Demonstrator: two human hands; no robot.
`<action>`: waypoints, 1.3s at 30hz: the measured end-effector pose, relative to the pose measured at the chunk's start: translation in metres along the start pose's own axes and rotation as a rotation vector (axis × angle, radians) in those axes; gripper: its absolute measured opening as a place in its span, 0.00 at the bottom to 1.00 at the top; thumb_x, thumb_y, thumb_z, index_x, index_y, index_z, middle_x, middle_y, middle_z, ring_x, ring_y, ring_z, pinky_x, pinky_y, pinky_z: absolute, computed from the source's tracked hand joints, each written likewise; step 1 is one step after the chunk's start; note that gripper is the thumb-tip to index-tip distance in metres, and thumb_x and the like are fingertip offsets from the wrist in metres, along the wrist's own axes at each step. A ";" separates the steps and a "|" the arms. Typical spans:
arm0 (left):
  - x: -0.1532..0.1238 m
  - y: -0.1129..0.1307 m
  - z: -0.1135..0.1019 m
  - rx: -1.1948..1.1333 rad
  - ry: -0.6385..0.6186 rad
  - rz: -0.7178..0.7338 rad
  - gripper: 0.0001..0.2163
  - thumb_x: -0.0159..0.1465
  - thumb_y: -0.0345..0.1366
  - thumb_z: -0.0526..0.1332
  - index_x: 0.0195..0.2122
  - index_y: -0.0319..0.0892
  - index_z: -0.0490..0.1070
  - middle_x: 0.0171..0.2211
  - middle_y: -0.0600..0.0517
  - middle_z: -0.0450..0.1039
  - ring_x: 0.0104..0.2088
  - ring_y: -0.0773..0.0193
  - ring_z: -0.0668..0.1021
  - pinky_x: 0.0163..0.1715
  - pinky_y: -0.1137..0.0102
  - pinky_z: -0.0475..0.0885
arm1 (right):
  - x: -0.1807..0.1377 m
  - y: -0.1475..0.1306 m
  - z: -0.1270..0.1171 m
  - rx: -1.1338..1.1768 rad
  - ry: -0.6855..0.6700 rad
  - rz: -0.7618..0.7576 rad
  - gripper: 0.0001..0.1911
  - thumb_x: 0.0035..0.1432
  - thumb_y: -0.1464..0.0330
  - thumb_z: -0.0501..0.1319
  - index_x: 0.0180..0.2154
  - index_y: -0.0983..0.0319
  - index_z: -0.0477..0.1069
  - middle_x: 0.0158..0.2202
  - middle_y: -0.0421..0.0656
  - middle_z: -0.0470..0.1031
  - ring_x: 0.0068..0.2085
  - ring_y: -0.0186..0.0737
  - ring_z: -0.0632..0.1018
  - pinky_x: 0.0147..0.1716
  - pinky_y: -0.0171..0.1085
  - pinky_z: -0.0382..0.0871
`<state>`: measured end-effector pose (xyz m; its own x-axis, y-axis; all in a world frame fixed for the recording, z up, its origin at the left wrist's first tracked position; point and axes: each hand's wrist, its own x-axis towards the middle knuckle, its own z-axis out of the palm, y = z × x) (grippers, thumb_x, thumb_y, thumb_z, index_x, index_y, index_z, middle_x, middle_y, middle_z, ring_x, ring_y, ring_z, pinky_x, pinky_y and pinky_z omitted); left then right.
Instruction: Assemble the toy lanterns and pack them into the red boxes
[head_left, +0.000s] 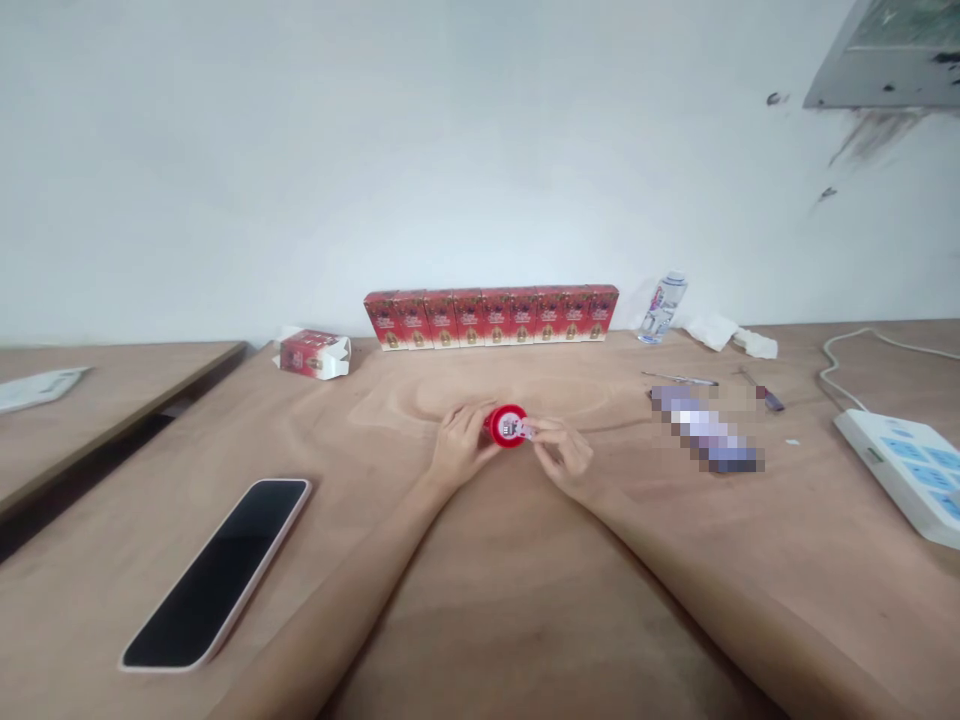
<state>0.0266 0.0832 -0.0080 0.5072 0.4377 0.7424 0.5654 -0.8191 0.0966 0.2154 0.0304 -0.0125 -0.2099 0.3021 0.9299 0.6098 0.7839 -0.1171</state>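
Note:
My left hand [460, 446] is wrapped around the left side of a small red round object [493, 432], whose flat end faces me. A pale round label [506, 430] with a dark square code covers the middle of that end. At its right edge, my right hand [564, 452] pinches a small pale pink piece [526, 431], which overlaps the label; whether it is part of the label I cannot tell. Behind the hands, a row of red printed boxes [496, 318] stands by the wall. One similar box [313, 354] lies on its side at the left, its white flaps open.
A phone [217, 580] lies at the left front. To the right are a clear bottle [663, 308], crumpled tissues [711, 332], a thin metal tool [681, 378], a blurred purple item [705, 430] and a power strip [900, 465] with a cable. A gap separates the left table [135, 400].

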 end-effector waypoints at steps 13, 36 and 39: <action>0.000 0.005 0.002 0.080 -0.083 0.082 0.17 0.63 0.44 0.55 0.49 0.40 0.67 0.47 0.42 0.74 0.45 0.57 0.76 0.44 0.63 0.66 | 0.000 0.002 -0.001 0.024 -0.015 0.018 0.12 0.60 0.78 0.50 0.39 0.60 0.69 0.37 0.47 0.78 0.43 0.39 0.78 0.40 0.41 0.75; 0.000 0.006 0.003 0.126 -0.099 0.073 0.17 0.64 0.46 0.54 0.47 0.41 0.69 0.46 0.42 0.75 0.44 0.56 0.76 0.44 0.62 0.65 | -0.004 0.003 0.000 0.020 -0.075 -0.044 0.14 0.60 0.78 0.52 0.45 0.60 0.69 0.37 0.46 0.78 0.42 0.40 0.77 0.41 0.41 0.75; -0.001 0.005 0.002 0.122 -0.083 0.063 0.17 0.64 0.46 0.54 0.48 0.40 0.68 0.46 0.42 0.74 0.44 0.56 0.76 0.44 0.62 0.65 | -0.002 0.002 -0.001 0.036 -0.095 -0.051 0.15 0.60 0.79 0.52 0.46 0.60 0.68 0.38 0.47 0.78 0.44 0.41 0.77 0.42 0.42 0.76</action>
<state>0.0305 0.0801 -0.0097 0.5929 0.4201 0.6870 0.6031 -0.7970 -0.0331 0.2182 0.0309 -0.0145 -0.3124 0.3105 0.8978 0.5693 0.8177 -0.0847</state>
